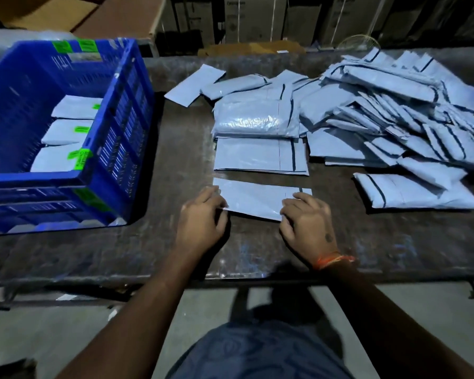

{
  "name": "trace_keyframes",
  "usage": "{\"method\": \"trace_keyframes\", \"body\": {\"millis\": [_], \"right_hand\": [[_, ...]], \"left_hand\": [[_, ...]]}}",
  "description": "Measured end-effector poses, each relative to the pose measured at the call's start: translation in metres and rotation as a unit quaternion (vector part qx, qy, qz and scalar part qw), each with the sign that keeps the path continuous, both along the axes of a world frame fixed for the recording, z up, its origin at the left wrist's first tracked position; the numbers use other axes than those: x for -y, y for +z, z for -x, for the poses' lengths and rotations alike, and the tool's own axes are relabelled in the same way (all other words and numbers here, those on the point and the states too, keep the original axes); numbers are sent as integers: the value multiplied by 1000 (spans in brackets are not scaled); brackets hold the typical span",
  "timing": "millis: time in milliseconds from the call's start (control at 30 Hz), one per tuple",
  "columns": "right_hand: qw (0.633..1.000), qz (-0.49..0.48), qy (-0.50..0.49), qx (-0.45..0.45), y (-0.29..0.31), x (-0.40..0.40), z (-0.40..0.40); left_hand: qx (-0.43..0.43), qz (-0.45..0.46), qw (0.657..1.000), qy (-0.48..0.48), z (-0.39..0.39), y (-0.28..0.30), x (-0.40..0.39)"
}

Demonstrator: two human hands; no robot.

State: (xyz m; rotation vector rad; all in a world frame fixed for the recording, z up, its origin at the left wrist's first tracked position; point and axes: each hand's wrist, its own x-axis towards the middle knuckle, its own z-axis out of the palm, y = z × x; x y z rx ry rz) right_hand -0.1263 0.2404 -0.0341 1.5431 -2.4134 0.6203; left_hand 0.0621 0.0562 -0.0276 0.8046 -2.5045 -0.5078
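Dim worktop (162, 250): we are gripping one mailer (255, 198) at its near edge, left hand (203, 212) and right hand (305, 220) both pinching it. Crate (126, 127) is holding few labelled packs (69, 132); big pile (394, 113) is waiting, so mostly undone.

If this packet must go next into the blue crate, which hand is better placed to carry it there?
The left hand, probably. Both hands hold the packet at its ends, but the blue crate stands on the left side, nearer that hand; the right hand would have to cross over.
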Motion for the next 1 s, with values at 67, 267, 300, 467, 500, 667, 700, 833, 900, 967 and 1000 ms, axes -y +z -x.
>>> {"method": "trace_keyframes", "body": {"millis": [67, 267, 300, 467, 500, 667, 700, 833, 900, 967, 1000], "right_hand": [[1000, 24, -7, 1, 7, -3, -4], [992, 95, -37, 75, 62, -1, 1], [993, 80, -29, 84, 73, -1, 5], [995, -2, 23, 95, 107, 14, 28], [995, -29, 20, 94, 109, 20, 34], [975, -202, 22, 89, 77, 44, 50], [970, -227, 18, 86, 68, 47, 48], [985, -150, -33, 79, 38, 42, 27], [992, -74, -67, 71, 29, 31, 5], [994, -50, -67, 70, 20, 24, -20], [993, -59, -64, 75, 15, 23, -30]], "left_hand": [[-34, -6, 999, -3, -2, 5, -4], [-153, -157, 975, 29, 1, 45, -6], [-173, -172, 969, 26, 2, 52, -5], [-204, -191, 959, 53, 13, 68, 12], [-185, -198, 961, 65, 15, 64, 16], [-9, -197, 974, 111, 23, 26, 23], [24, -194, 974, 118, 22, 21, 20], [67, -103, 974, 190, 16, 19, -2], [51, 5, 987, 151, 14, 19, -15], [47, 77, 995, 47, 13, 13, -22], [54, 89, 995, 2, 15, 6, -23]]}}
